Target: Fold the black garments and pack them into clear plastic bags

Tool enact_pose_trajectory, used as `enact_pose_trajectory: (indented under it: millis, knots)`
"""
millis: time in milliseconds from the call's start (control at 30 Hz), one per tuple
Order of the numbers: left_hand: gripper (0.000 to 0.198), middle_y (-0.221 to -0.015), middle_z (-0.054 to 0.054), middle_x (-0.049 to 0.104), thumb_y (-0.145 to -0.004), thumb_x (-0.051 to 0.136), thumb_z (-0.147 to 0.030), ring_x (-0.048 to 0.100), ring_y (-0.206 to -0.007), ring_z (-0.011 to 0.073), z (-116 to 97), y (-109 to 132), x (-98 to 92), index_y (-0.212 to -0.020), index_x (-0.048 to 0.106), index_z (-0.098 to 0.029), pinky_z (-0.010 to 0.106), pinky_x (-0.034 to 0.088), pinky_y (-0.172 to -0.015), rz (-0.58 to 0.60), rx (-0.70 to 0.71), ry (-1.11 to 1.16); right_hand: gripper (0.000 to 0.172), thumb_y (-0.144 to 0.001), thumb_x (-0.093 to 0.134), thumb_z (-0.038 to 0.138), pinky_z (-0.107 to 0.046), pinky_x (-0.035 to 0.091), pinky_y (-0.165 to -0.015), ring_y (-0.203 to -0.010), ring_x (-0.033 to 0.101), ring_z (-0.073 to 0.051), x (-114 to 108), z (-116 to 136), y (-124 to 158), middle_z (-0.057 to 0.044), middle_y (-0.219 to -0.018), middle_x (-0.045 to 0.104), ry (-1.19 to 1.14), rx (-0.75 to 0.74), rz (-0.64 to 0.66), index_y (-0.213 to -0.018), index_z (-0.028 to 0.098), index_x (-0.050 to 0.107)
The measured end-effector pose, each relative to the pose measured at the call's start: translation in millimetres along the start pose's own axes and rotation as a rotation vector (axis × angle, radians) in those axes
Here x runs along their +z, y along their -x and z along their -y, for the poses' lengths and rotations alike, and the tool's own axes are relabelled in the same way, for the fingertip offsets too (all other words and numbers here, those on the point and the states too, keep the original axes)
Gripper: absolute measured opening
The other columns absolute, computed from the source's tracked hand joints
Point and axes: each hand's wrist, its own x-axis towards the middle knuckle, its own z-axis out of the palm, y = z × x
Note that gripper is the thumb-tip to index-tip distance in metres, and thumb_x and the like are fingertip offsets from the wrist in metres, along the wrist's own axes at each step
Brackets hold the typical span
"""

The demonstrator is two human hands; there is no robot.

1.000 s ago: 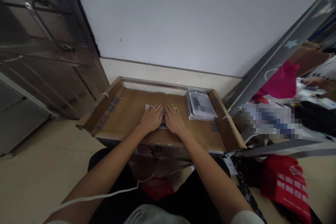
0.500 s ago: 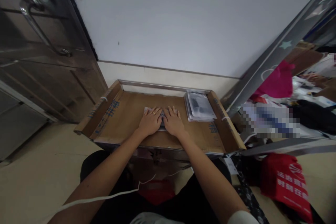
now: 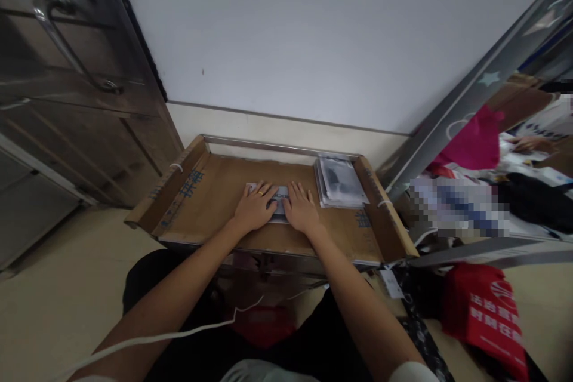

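A flat, light-coloured packet (image 3: pixel 281 193) with dark lettering lies on the cardboard-lined table top (image 3: pixel 224 182). My left hand (image 3: pixel 256 207) rests flat over its left part, fingers spread, a ring on one finger. Over the right part lies my right hand (image 3: pixel 302 208), also flat with fingers stretched out. Between the two thumbs a strip of the packet shows; the rest is under my palms. To the right sits a stack of clear plastic sleeves (image 3: pixel 342 182) with dark printed matter inside.
Folded cardboard walls (image 3: pixel 388 209) edge the table left and right. A metal door with a handle (image 3: pixel 74 51) is at the left. Right of the table, a cluttered surface holds a pink cloth (image 3: pixel 477 143); below hangs a red bag (image 3: pixel 486 316). A white cable (image 3: pixel 179 336) crosses my lap.
My hands have moved apart, the right one sliding rightward, so more of the packet's lettering shows between them. The stack of sleeves has stayed put.
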Motion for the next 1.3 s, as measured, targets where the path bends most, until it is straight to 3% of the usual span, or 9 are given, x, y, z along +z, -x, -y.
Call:
enact_pose_trajectory:
  millis: [200,467,667,833,933,1033,1167,1300]
  knots:
    - [0.057,-0.163,0.003,0.039,-0.105,0.025,-0.044,0.028,-0.153,0.0246,14.8,6.2,-0.3,-0.157,0.039,-0.025,0.052,0.019,-0.125,0.002,0.03,0.0,0.063,-0.105,0.023,0.041,-0.05,0.01,-0.126,-0.157,0.019,-0.028,-0.2,-2.7,3.4,-0.012,-0.167,0.029,0.005,-0.001,-0.009,-0.159,0.01,0.028]
    - [0.058,-0.165,0.0,0.034,-0.106,0.016,-0.037,0.023,-0.155,0.0231,61.3,20.0,-8.7,-0.161,0.03,-0.029,0.053,0.016,-0.126,0.055,0.006,-0.056,0.064,-0.103,0.026,0.039,-0.051,0.011,-0.126,-0.157,0.018,-0.028,-4.0,-3.0,1.9,-0.011,-0.167,0.03,-0.008,0.006,0.006,-0.159,0.009,0.028]
    - [0.058,-0.166,0.002,0.032,-0.105,0.018,-0.039,0.024,-0.155,0.0245,80.7,9.4,-12.5,-0.161,0.03,-0.027,0.054,0.018,-0.125,0.065,-0.066,-0.074,0.062,-0.1,0.029,0.031,-0.05,0.014,-0.126,-0.155,0.023,-0.029,-2.8,2.9,10.1,-0.014,-0.165,0.034,0.02,0.037,-0.019,-0.156,0.007,0.034]
    - [0.06,-0.166,0.003,0.032,-0.103,0.026,-0.049,0.024,-0.155,0.0262,87.5,-0.7,-11.8,-0.159,0.034,-0.027,0.057,0.018,-0.124,0.046,-0.108,-0.054,0.064,-0.091,0.047,0.031,-0.056,0.017,-0.123,-0.151,0.026,-0.038,-8.9,6.0,23.3,-0.02,-0.157,0.043,0.015,0.102,-0.071,-0.15,0.007,0.043]
    - [0.063,-0.166,0.004,0.033,-0.102,0.03,-0.054,0.025,-0.155,0.0264,88.5,-1.6,-11.3,-0.158,0.035,-0.026,0.056,0.018,-0.124,0.037,-0.115,-0.037,0.067,-0.087,0.055,0.035,-0.056,0.021,-0.121,-0.145,0.035,-0.038,-20.2,10.0,25.7,-0.02,-0.149,0.051,-0.031,0.039,-0.036,-0.147,0.009,0.046]
    - [0.062,-0.164,0.004,0.037,-0.101,0.033,-0.054,0.028,-0.154,0.0257,88.0,-0.3,-11.3,-0.156,0.04,-0.025,0.055,0.02,-0.124,0.009,-0.135,-0.02,0.07,-0.088,0.058,0.043,-0.053,0.023,-0.12,-0.143,0.037,-0.036,-27.6,21.7,27.9,-0.022,-0.148,0.05,-0.06,-0.073,-0.001,-0.148,0.009,0.044]
    - [0.057,-0.16,0.004,0.043,-0.101,0.037,-0.05,0.032,-0.152,0.025,87.5,2.3,-12.0,-0.152,0.046,-0.025,0.052,0.023,-0.124,-0.032,-0.145,-0.001,0.086,-0.084,0.064,0.061,-0.056,0.017,-0.122,-0.151,0.024,-0.039,-25.0,38.4,39.3,-0.023,-0.161,0.032,-0.048,-0.273,0.082,-0.153,0.015,0.04]
    - [0.052,-0.158,0.004,0.047,-0.101,0.038,-0.042,0.035,-0.151,0.0241,88.9,4.7,-11.6,-0.149,0.051,-0.026,0.052,0.025,-0.124,-0.069,-0.156,0.019,0.099,-0.083,0.063,0.067,-0.06,0.017,-0.121,-0.154,0.017,-0.041,-25.5,35.3,62.5,-0.025,-0.166,0.022,0.001,-0.322,0.137,-0.159,0.015,0.029]
